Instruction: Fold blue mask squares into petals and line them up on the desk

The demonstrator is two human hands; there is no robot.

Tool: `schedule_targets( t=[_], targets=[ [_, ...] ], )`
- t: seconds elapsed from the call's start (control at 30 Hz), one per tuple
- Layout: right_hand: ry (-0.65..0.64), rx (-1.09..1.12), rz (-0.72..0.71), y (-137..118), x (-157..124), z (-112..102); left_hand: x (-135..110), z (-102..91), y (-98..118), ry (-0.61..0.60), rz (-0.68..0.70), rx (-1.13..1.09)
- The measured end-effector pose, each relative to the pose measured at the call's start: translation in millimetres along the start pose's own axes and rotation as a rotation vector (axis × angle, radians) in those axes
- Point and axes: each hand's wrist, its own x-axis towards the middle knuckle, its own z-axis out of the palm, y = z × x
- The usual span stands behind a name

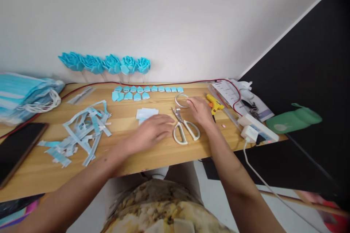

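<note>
Flowers [111,63] before wall [175,25]; on desk [121,107], petals [147,89] in rows before flowers; scissors [179,118], centre; glue gun [214,104], right of them; strip cuttings [95,125], left; smartphone [19,149], farther left

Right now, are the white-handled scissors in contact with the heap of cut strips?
Apart. The head view shows bare wooden tabletop and the person's left hand between the white-handled scissors and the cut strips.

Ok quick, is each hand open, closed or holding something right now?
Left hand: open, nothing visibly held, beside the scissors.
Right hand: fingertips at the white ring; whether its grip is closed cannot be told.
</note>
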Motion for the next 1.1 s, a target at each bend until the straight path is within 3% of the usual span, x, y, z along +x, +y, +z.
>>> schedule_targets(
  t=[0.13,0.23,0.4,0.63,0.8,0.97,1.1],
  targets=[
    [-0.017,0.006,-0.028,-10.3,-10.3,-9.2,-9.5,-49.2,-21.9,0.085,-0.221,0.162],
    [-0.151,0.037,-0.119,-19.7,-22.2,-15.8,-12.4,-62.3,-40.2,0.071,-0.356,0.253],
    [-0.337,0.069,-0.326,-39.7,-45.4,-17.6,-8.8,-46.2,-60.4,-0.022,-0.449,0.285],
    [-0.33,0.056,-0.359,-43.7,-49.9,-8.0,-8.3,-32.4,-73.7,-0.033,-0.582,0.325],
    [-0.387,0.067,-0.397,-37.9,-35.0,-10.5,-6.7,-25.8,-76.5,-0.057,-0.7,0.359],
    [-0.258,0.218,-0.267,-51.9,-3.9,-21.6,-7.0,-29.6,-76.5,0.022,-0.617,0.3],
    [-0.275,0.208,-0.239,-67.8,33.7,-3.0,-8.9,-30.5,-76.4,0.081,-0.606,0.283]
  ],
)
